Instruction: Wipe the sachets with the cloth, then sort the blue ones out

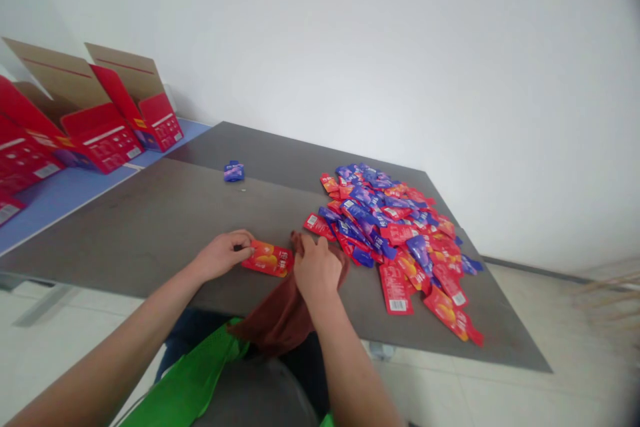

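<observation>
A red pouch [270, 259] with orange fruit printed on it lies on the dark table near the front edge. My left hand [227, 255] pinches its left end between thumb and fingers. Bunched under my right hand [316, 267] is a brown cloth [280, 317], which trails over the table edge toward my lap. The fingers of that hand are closed on the cloth, just beside the pouch's right end. To the right of my right hand spreads a heap of red and purple pouches [395, 213].
One purple pouch [234, 171] lies apart toward the back left. Open red cardboard boxes [107, 137] stand in a row on a blue table [75, 193] at the left. A white wall [375, 60] rises behind the dark table [200, 200].
</observation>
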Motion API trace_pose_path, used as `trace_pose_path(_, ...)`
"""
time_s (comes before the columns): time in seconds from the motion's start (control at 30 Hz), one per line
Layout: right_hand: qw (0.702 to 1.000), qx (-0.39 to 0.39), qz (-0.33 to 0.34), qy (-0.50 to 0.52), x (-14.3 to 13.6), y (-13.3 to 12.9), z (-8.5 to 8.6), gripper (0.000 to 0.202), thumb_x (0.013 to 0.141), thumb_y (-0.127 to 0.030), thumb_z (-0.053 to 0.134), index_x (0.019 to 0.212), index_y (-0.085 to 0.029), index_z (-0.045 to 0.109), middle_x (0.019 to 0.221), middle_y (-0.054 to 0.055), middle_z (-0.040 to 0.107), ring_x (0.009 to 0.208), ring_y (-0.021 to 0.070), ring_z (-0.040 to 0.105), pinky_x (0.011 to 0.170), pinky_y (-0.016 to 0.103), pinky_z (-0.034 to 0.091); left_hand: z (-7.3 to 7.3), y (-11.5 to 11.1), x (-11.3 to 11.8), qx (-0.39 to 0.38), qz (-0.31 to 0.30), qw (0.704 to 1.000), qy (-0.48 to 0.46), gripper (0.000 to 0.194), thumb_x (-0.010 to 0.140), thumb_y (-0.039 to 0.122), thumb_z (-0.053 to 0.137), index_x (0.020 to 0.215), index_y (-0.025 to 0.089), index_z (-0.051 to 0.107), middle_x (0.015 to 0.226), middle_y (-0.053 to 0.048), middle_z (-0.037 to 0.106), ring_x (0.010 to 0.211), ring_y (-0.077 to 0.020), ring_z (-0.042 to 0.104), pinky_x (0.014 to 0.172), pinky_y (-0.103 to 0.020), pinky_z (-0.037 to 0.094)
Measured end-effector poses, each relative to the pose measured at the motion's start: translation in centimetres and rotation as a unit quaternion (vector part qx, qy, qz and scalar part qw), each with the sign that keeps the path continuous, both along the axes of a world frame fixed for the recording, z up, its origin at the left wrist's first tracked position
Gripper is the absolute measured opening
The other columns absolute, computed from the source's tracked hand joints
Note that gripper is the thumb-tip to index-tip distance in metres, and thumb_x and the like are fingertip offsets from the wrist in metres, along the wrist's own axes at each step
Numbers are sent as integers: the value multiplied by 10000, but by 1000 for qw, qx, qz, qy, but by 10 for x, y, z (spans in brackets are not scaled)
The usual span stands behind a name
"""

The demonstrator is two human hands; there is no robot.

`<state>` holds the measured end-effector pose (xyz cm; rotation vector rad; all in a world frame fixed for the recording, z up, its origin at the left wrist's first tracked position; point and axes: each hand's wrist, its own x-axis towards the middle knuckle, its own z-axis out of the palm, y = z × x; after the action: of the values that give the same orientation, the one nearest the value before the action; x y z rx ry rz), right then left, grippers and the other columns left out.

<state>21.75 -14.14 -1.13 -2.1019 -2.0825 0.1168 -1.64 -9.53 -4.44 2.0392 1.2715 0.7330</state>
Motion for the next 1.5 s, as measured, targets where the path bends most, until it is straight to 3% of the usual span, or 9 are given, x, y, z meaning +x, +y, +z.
trace_pose_path(0.17, 992, 9, 127, 24, -52, -12, -4, 272, 1050, -339, 421, 1257, -323, 598, 1091, 65, 589, 887, 201, 668, 685, 281, 508, 1, -4, 2, 9, -13, 1000, 16, 242, 847, 307, 569, 628, 206, 552, 826, 8, 631, 819, -175, 629, 787, -273, 477)
trace_pose_path(0.3, 998, -34, 45, 7, -21, -10, -17, 257, 1045, -313, 428, 1165, -288, 654, 1072, 78, 583, 866, 198, 669, 697, 287, 503, -1, -5, 2, 19, -5, 999, 34, 288, 882, 327, 554, 623, 200, 536, 888, -6, 643, 823, -170, 628, 790, -277, 471)
trace_pose_path(0.43, 999, -29, -28, -8, 13, -6, -9, 283, 1049, -363, 429, 1119, -265, 685, 1042, 82, 575, 825, 191, 671, 692, 290, 494, -2, -4, 2, 25, -9, 999, 41, 297, 882, 339, 565, 622, 200, 527, 909, -11, 650, 833, -173, 635, 786, -276, 470)
trace_pose_path(0.57, 997, 24, 66, 20, -28, -14, 0, 265, 1040, -386, 460, 1222, -306, 634, 1083, 72, 576, 886, 195, 656, 700, 275, 494, -1, -4, 3, 40, -25, 998, 47, 271, 886, 326, 553, 642, 208, 539, 873, -7, 647, 856, -182, 631, 810, -282, 472)
trace_pose_path(0.67, 993, -4, 113, 32, -52, -19, -7, 244, 1044, -350, 445, 1163, -288, 648, 1077, 65, 585, 875, 186, 654, 695, 268, 495, -3, -5, 3, 45, -28, 997, 59, 246, 886, 308, 556, 660, 211, 557, 856, -5, 643, 863, -184, 625, 814, -285, 473)
trace_pose_path(0.9, 999, -38, -35, 0, 7, -15, -12, 241, 1028, -351, 478, 1106, -265, 689, 1052, 79, 592, 834, 188, 672, 707, 284, 489, -5, -4, 3, 54, -21, 995, 77, 303, 899, 358, 542, 637, 206, 543, 917, -28, 657, 895, -196, 627, 831, -310, 476)
trace_pose_path(1.13, 996, 0, 92, 12, -45, -23, -2, 266, 1056, -364, 404, 1194, -307, 625, 1102, 70, 586, 870, 197, 664, 690, 297, 512, 1, -5, 5, 59, -37, 994, 83, 280, 900, 343, 531, 655, 214, 574, 878, -30, 659, 881, -202, 616, 841, -318, 481)
trace_pose_path(1.37, 998, -43, -40, -16, 3, -12, -12, 250, 1034, -359, 466, 1097, -262, 688, 1056, 85, 597, 841, 201, 684, 710, 306, 511, -4, -4, 4, 63, -24, 993, 95, 325, 912, 375, 549, 635, 207, 573, 941, -40, 678, 909, -211, 632, 855, -329, 480)
trace_pose_path(1.5, 1000, 1, 6, 5, -13, -15, -1, 277, 1050, -409, 435, 1187, -294, 646, 1079, 76, 589, 860, 203, 673, 699, 304, 515, -5, -2, 2, 64, -32, 992, 100, 327, 922, 398, 545, 659, 209, 591, 945, -41, 675, 920, -217, 626, 857, -333, 472)
